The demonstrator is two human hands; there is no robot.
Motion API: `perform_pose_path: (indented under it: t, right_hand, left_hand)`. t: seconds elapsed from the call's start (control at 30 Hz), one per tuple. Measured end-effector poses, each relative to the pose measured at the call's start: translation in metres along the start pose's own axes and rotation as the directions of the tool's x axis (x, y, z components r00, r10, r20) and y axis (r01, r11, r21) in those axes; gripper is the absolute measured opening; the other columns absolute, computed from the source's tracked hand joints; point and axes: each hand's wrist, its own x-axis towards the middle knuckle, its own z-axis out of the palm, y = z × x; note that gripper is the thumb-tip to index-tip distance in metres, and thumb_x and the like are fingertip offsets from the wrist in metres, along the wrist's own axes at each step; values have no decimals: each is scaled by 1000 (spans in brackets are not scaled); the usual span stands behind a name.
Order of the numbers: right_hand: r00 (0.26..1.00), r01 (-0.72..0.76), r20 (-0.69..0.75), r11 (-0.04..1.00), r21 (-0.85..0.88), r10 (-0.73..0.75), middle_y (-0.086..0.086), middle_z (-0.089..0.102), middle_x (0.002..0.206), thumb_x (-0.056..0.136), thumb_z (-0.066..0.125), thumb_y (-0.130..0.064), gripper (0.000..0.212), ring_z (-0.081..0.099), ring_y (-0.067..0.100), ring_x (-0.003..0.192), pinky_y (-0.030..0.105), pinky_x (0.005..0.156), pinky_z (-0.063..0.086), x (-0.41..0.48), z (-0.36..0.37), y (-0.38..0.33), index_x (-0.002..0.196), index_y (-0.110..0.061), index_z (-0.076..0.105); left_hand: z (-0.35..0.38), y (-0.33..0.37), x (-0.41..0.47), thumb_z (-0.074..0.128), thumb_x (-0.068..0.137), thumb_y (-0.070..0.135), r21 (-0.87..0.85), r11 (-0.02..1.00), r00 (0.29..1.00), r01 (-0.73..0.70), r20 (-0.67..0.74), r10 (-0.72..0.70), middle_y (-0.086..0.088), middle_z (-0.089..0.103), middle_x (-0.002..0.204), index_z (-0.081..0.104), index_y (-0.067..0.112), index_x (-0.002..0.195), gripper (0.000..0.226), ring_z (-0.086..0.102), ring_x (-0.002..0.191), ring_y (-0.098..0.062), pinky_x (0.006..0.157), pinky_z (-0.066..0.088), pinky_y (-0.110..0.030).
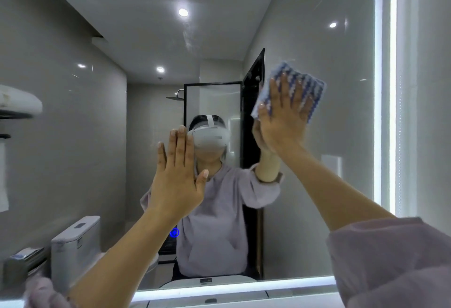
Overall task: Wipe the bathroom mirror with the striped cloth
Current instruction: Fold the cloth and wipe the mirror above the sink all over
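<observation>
The bathroom mirror [317,27] fills most of the view, lit by a bright strip along its right and bottom edges. My right hand [283,122] presses the blue-and-white striped cloth [305,83] flat against the glass at the upper right, fingers spread over it. The cloth's upper and right parts show beyond my fingers. My left hand [178,173] lies flat on the glass at the centre, fingers together, holding nothing. Faint streaks show on the glass above the centre.
The mirror reflects a person in a lilac top with a headset, a toilet [75,241] at the lower left, a black-framed shower screen [212,102] and ceiling lights. A shelf with a white object [19,102] sits at the left edge.
</observation>
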Motion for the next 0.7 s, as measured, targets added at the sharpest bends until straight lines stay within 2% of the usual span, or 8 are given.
perform_pose_path:
  t: [0.23, 0.37, 0.53, 0.7]
  right_hand:
    - [969, 247, -18, 969, 22, -247, 8, -9, 162, 101, 18, -45, 64, -12, 27, 148, 43, 113, -24, 10, 6, -88, 154, -17, -2]
    - [928, 371, 28, 928, -10, -371, 7, -7, 162, 101, 20, -46, 63, -13, 29, 148, 47, 114, -21, 9, 10, -118, 154, -21, 0]
    - [896, 440, 80, 897, -33, -437, 5, -9, 162, 101, 19, -48, 63, -14, 29, 148, 51, 117, -13, 13, 7, -118, 154, -22, -1]
    - [835, 549, 88, 831, -85, -543, 2, -1, 163, 102, 20, -47, 60, -9, 30, 149, 50, 118, -10, 22, -1, -97, 155, -23, 5]
  left_hand:
    - [0, 1, 1, 4, 88, 50, -12, 1000, 1000, 17, 8, -17, -15, -25, 155, -15, 2, 146, 77, -24, 143, -29, 118, -12, -47]
    - [-1, 2, 1, -2, 87, 50, 11, 999, 999, 34, 8, -34, -16, -28, 153, -18, 2, 145, 77, -26, 142, -29, 117, -15, -46]
    - [-4, 3, 0, -1, 88, 50, 1, 1000, 1000, 26, 2, -26, -15, -27, 154, -17, 2, 146, 77, -25, 143, -29, 116, -18, -44]
    - [-4, 2, 1, 1, 88, 51, -1, 1000, 1000, 19, -6, -19, -16, -24, 155, -14, 2, 147, 78, -24, 143, -29, 117, -16, -45]
